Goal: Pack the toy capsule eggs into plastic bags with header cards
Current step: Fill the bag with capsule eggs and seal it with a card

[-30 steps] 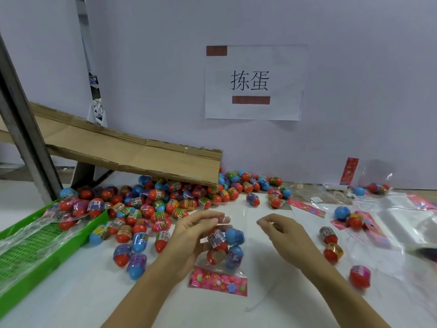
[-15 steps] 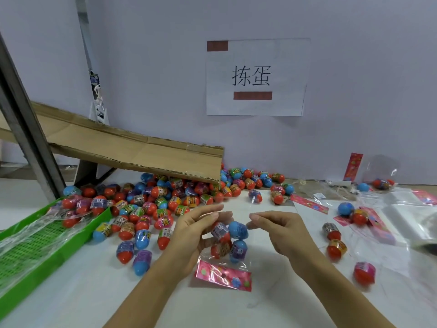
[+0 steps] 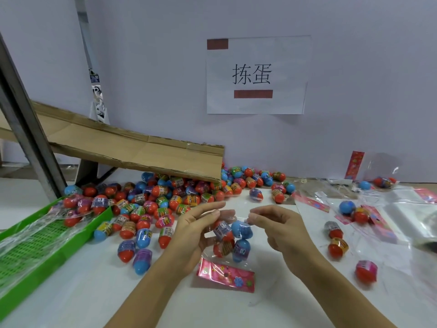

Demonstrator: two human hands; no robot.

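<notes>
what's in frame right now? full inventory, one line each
plastic bag: one, clear, four eggs inside, held up at table centre
header card: one, pink, on the bag's near end
loose capsule eggs: many, red and blue, piled under the ramp
cardboard ramp: one, brown, sloping down from left
green tray: one, left edge, plastic film over it
empty bags with cards: several, clear and pink, right side
paper sign: one, white, on wall
left hand: pinches bag's open end
right hand: pinches bag's open end
</notes>
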